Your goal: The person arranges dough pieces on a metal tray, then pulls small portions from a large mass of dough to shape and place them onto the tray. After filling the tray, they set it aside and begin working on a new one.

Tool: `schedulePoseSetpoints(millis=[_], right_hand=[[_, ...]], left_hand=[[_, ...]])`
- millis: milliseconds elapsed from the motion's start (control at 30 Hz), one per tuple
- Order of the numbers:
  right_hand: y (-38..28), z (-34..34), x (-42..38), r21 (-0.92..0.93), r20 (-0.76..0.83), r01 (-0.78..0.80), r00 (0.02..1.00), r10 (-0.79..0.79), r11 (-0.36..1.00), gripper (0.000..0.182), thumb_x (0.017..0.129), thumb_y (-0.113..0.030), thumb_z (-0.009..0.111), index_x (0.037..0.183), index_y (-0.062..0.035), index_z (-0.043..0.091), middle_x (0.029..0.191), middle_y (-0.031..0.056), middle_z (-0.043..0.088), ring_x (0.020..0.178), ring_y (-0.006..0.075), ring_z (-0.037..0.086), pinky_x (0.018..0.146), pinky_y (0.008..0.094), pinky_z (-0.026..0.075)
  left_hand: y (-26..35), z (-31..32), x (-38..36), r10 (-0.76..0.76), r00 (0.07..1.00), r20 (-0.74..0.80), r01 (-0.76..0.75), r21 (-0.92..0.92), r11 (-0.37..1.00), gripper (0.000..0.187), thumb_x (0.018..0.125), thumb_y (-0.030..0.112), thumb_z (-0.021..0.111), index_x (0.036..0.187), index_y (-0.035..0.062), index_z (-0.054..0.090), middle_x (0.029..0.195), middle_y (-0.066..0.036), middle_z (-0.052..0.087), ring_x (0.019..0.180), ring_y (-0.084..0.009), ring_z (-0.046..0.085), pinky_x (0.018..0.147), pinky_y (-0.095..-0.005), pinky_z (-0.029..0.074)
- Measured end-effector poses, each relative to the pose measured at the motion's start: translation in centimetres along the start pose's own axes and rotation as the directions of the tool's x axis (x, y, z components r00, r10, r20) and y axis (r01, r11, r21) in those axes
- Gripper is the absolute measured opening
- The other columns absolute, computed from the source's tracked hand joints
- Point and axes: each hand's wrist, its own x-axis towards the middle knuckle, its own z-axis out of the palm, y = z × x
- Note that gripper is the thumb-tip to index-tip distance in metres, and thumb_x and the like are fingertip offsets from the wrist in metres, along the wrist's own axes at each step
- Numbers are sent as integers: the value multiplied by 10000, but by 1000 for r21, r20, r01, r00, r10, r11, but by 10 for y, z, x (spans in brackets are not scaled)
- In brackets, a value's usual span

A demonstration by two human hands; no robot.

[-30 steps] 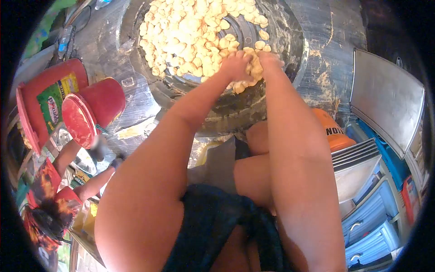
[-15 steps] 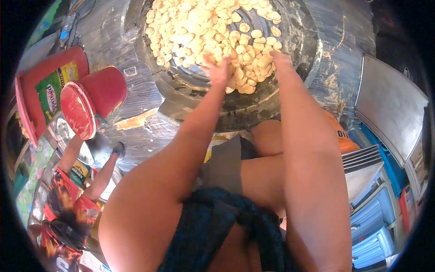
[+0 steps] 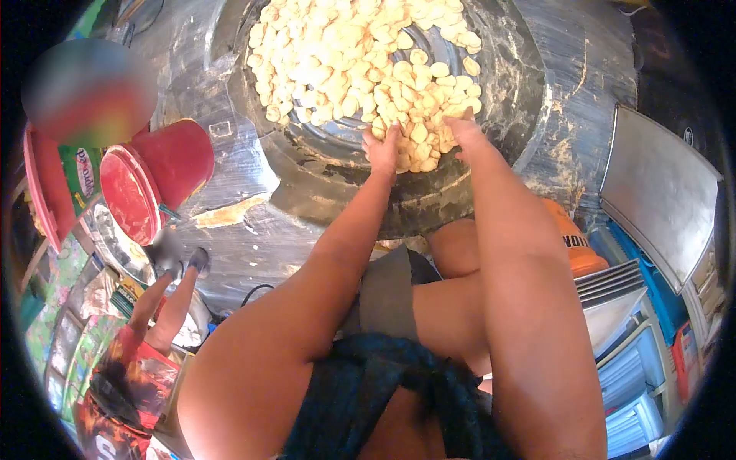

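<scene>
From my remote station I see the left hand [image 3: 382, 150] and right hand [image 3: 468, 135] half-curled against the near dough-like discs [image 3: 418, 115] in the round black tray [image 3: 502, 88], firm hold indeterminable; excessive raking force could spill discs outward; both hands sit closer together than half a second earlier

Pale-yellow pieces [image 3: 322, 46]; black tray [image 3: 510, 92]; red bucket [image 3: 176, 165]; light-blue drawers [image 3: 632, 376].

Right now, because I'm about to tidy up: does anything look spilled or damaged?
Yes: pale smears streak the dark tabletop right of the round tray, like spilled residue. A ragged pale patch near the red bucket breaks the dark surface, possibly damage.
</scene>
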Motion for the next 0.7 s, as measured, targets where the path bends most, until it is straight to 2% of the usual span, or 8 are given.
schedulePoseSetpoints(millis=[100, 233, 300, 367, 433, 500, 600, 700], right_hand=[[9, -2, -4, -159, 141, 38, 990, -16, 986, 813, 786, -329, 627, 1445, -229, 162, 1467, 96, 216, 1254, 287, 350, 931, 461, 387], [-10, 6, -16, -717, -144, 136, 931, -336, 683, 821, 681, -325, 698, 1396, -200, 313, 1336, 145, 370, 1178, 302, 427, 952, 400, 384], [0, 10, -3, -659, -191, 241, 863, -469, 713, 859, 649, -287, 724, 1385, -142, 304, 1259, 189, 414, 1144, 328, 448, 978, 387, 369], [13, 3, 20, -291, -115, 508, 823, -557, 811, 915, 661, -273, 732, 1399, -68, 230, 1372, 238, 270, 1228, 389, 357, 1017, 381, 339], [19, -2, 32, -104, -75, 524, 844, -532, 845, 1027, 661, -290, 750, 1432, -77, 107, 1396, 260, 253, 1267, 368, 325, 1033, 351, 323], [13, -8, 30, -199, 30, 387, 921, -389, 901, 1034, 671, -373, 742, 1434, -63, 117, 1423, 268, 212, 1307, 372, 267, 1058, 369, 291], [-10, -2, -10, -552, 34, 214, 971, -235, 806, 975, 685, -460, 709, 1414, -49, 210, 1425, 255, 217, 1320, 392, 230, 1067, 410, 271], [-1, 18, -8, -785, -4, 247, 915, -403, 568, 928, 683, -526, 679, 1383, -50, 300, 1428, 240, 223, 1326, 406, 202, 1069, 439, 255]], left_hand=[[2, 2, -2, -16, 946, 324, 167, -443, 881, 841, 764, 486, 629, 1400, 142, 200, 1392, -197, 244, 1248, -361, 304, 964, -480, 336], [2, -10, -3, -37, 886, 463, 291, -492, 821, 879, 773, 478, 626, 1407, 116, 136, 1399, -186, 235, 1246, -324, 312, 952, -470, 350], [-6, -3, 2, 28, 901, 432, 194, -462, 866, 883, 765, 501, 624, 1401, 112, 150, 1381, -175, 248, 1232, -328, 322, 960, -469, 347], [-17, -1, 7, 11, 988, 156, -11, 0, 1000, 864, 758, 508, 613, 1402, 155, 157, 1339, -174, 303, 1134, -320, 416, 891, -467, 406], [-30, 3, 14, 12, 977, 215, 34, -209, 977, 913, 745, 514, 627, 1414, 162, 116, 1380, -174, 250, 1189, -334, 373, 918, -465, 396], [-37, 1, 23, -8, 904, 426, 211, -432, 877, 946, 742, 546, 612, 1425, 192, 61, 1424, -157, 183, 1253, -334, 301, 935, -499, 359], [1, -23, -1, -79, 818, 570, 293, -293, 910, 931, 754, 580, 570, 1425, 220, 34, 1441, -123, 176, 1280, -322, 267, 939, -537, 319], [-8, -17, 1, -34, 810, 586, 287, -346, 893, 877, 767, 595, 549, 1421, 227, 94, 1465, -123, 153, 1289, -325, 260, 946, -548, 293]])
